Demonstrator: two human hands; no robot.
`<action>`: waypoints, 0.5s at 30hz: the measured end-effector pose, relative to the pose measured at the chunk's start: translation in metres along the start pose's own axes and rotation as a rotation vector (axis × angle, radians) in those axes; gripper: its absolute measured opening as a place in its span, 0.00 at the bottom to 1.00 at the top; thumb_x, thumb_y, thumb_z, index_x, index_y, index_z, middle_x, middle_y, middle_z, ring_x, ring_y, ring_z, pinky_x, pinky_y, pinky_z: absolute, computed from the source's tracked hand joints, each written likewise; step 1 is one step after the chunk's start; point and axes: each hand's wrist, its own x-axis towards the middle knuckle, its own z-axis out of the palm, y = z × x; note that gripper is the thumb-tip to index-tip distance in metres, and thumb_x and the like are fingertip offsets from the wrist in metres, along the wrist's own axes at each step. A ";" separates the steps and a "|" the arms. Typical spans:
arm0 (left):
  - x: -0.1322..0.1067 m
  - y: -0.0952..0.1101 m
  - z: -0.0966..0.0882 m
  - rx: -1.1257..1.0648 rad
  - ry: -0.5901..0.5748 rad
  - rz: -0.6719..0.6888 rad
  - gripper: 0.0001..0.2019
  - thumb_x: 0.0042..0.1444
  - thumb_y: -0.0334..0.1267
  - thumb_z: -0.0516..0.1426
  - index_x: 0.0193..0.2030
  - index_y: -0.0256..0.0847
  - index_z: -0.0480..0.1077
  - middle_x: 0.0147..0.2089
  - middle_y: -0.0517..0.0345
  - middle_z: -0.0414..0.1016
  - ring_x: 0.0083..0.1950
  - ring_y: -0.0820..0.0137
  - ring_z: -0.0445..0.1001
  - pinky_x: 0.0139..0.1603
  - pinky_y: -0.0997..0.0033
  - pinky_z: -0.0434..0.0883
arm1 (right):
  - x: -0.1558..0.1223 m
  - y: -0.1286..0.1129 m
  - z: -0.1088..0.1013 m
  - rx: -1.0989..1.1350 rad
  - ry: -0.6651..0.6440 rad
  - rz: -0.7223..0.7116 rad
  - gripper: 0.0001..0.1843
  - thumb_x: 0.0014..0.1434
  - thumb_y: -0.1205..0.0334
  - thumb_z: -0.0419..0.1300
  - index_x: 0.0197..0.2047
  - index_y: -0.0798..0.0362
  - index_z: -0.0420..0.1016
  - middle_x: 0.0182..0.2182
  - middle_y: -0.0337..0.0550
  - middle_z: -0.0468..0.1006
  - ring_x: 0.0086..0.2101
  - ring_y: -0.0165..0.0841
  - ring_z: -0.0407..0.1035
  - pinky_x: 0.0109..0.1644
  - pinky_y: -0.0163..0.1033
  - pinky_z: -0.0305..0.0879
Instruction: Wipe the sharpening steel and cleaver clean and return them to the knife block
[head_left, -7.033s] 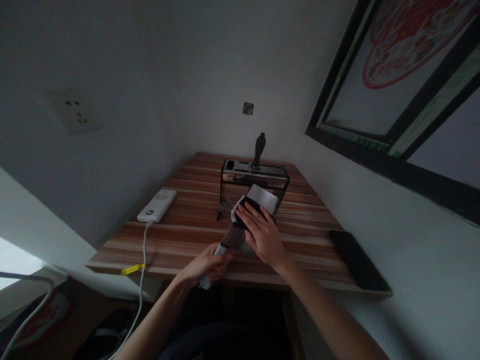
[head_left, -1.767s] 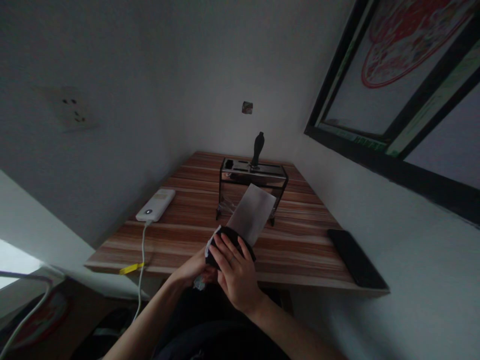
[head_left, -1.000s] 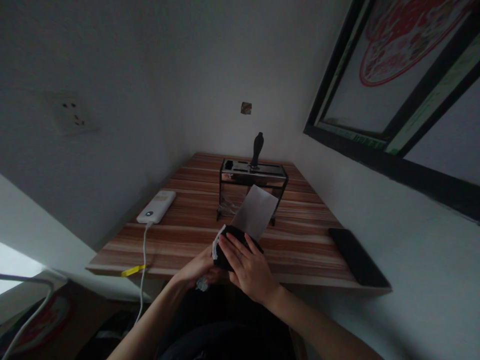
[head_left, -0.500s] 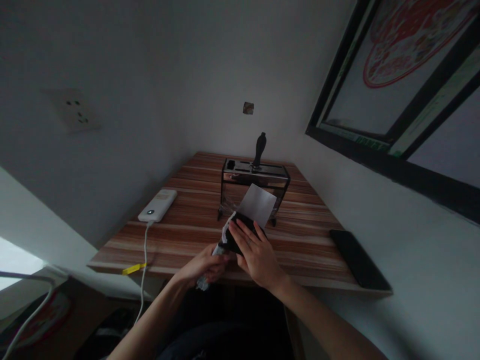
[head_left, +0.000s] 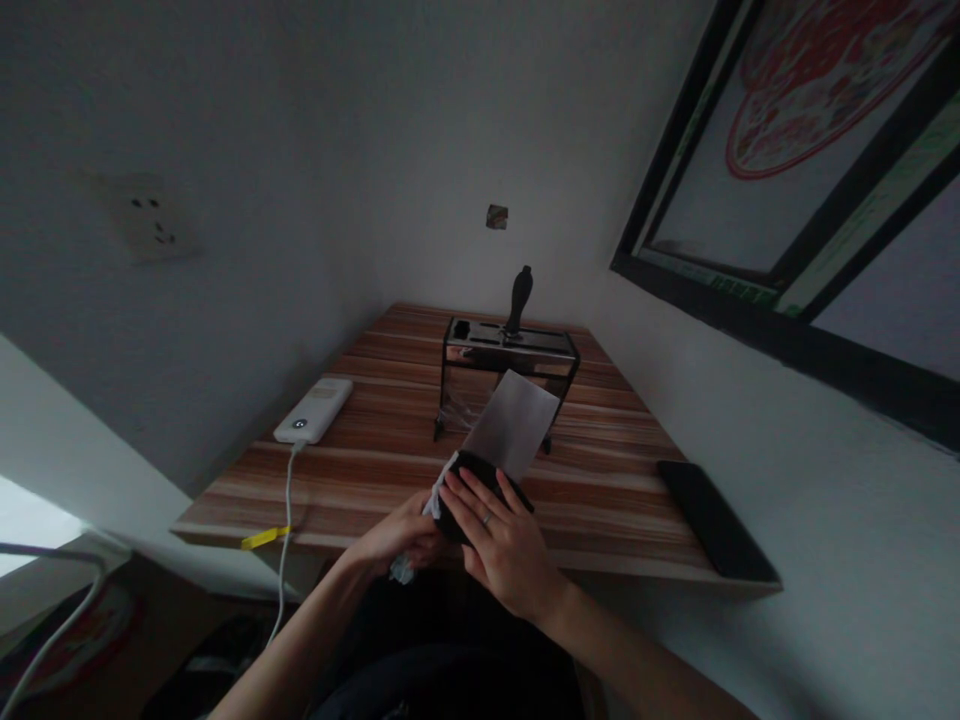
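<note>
A wide cleaver blade [head_left: 511,425] points away from me over the wooden table [head_left: 390,470]. My left hand [head_left: 396,540] is closed round its handle near the table's front edge, and a bit of white material [head_left: 403,572] shows under the fist. My right hand [head_left: 501,540] presses a black cloth [head_left: 459,478] with a white edge onto the near end of the blade, fingers laid over it. The far half of the blade is bare.
A metal knife rack [head_left: 510,345] with one black handle [head_left: 518,295] in it stands just beyond the blade tip. A white power bank [head_left: 313,410] with a cable [head_left: 286,530] lies left. A black phone [head_left: 712,520] lies right. Walls close in on both sides.
My right hand has slid the black cloth back toward me along the blade, so more of the blade shows than half a second ago. The left hand keeps its hold.
</note>
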 end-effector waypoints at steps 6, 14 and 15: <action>0.001 0.006 0.003 0.000 -0.063 -0.010 0.16 0.45 0.42 0.60 0.22 0.40 0.55 0.12 0.73 0.51 0.12 0.85 0.47 0.10 0.85 0.49 | 0.003 0.014 -0.005 -0.033 0.018 -0.006 0.37 0.55 0.70 0.50 0.67 0.54 0.44 0.66 0.39 0.48 0.65 0.32 0.39 0.67 0.51 0.34; 0.001 0.010 0.005 -0.050 -0.120 -0.021 0.16 0.47 0.44 0.61 0.27 0.40 0.56 0.13 0.75 0.50 0.11 0.84 0.46 0.10 0.85 0.48 | 0.016 0.043 -0.023 -0.097 0.070 0.062 0.34 0.59 0.69 0.48 0.67 0.53 0.44 0.66 0.40 0.48 0.65 0.35 0.39 0.67 0.54 0.35; 0.001 0.010 0.005 -0.051 -0.120 -0.021 0.17 0.47 0.44 0.61 0.27 0.40 0.56 0.13 0.75 0.49 0.11 0.85 0.46 0.10 0.85 0.48 | 0.019 0.047 -0.025 -0.101 0.081 0.076 0.33 0.59 0.69 0.48 0.67 0.53 0.44 0.66 0.40 0.48 0.65 0.35 0.39 0.67 0.54 0.34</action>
